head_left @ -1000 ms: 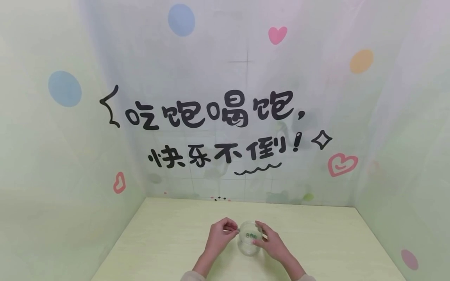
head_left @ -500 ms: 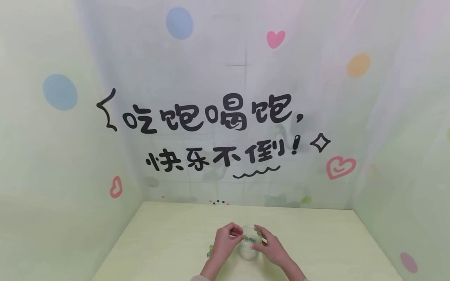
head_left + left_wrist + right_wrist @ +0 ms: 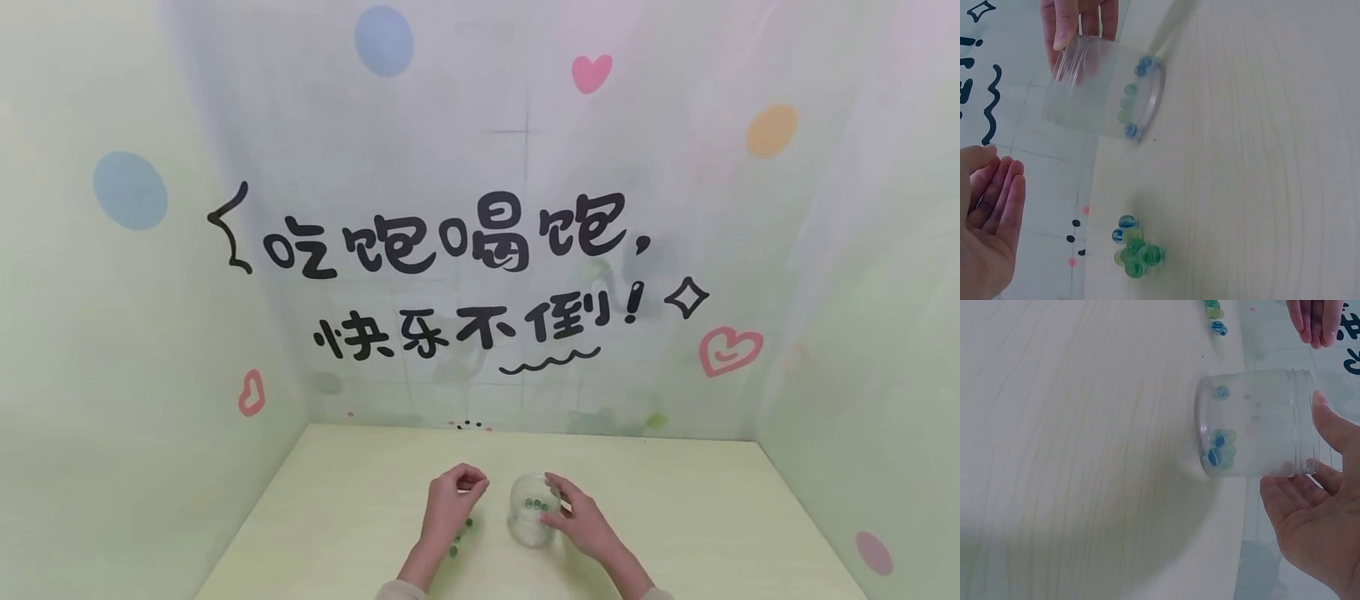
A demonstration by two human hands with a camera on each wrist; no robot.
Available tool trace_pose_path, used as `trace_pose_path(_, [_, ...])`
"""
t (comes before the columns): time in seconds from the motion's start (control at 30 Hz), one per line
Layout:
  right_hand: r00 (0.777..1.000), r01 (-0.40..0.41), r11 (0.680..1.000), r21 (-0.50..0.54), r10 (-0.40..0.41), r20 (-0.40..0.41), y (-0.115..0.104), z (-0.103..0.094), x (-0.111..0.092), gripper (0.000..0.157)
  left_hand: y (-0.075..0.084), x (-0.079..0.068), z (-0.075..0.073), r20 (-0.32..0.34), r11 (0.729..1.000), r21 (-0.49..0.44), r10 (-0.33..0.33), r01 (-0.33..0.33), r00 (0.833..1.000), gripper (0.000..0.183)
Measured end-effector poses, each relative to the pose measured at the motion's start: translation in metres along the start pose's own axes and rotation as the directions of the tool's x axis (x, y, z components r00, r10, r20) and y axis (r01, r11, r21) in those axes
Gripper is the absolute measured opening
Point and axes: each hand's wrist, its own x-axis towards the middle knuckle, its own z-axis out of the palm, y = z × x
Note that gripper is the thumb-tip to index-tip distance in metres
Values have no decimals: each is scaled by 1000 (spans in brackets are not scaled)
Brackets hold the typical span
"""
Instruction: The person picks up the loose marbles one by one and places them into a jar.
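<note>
A clear plastic jar (image 3: pixel 529 533) stands upright on the table, several blue and green marbles (image 3: pixel 1221 453) lying on its bottom. My right hand (image 3: pixel 581 517) grips the jar near its mouth, thumb on one side and fingers on the other. To the jar's left, my left hand (image 3: pixel 450 504) is raised over the table with its fingers loosely bent and the thumb near the index fingertip. Nothing shows between those fingers in the left wrist view. Below that hand, a cluster of loose green and blue marbles (image 3: pixel 1136 253) rests on the table, partly hidden by the wrist in the head view.
The pale wood-grain table (image 3: pixel 660 475) ends at a back wall sheet (image 3: pixel 450 167) printed with dark characters, hearts and dots. Similar sheets flank it on both sides.
My left hand has gone from the jar's rim, where it held a small green marble, over its mouth and back left, fingers now showing nothing. The right hand keeps its grip on the jar.
</note>
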Motion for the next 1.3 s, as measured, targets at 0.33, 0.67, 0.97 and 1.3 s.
trace_pose_path(0.33, [1000,-3,1000,-4,3,-8,-1,0,0,70,-23,-3,-23,-5,997,51,-52,52,999,5])
trace_pose_path(0.67, [1000,-21,1000,-5,21,-23,-8,-4,-4,68,-34,-24,-34,62,993,100,-71,65,996,7])
trace_pose_path(0.97, [1000,-17,1000,-6,17,-16,-6,-4,-2,69,-45,-36,-38,113,987,137,-104,88,988,8])
trace_pose_path(1.3, [1000,-18,1000,-12,18,-16,-6,-2,-1,70,-56,-43,-39,164,988,117,-122,104,979,9])
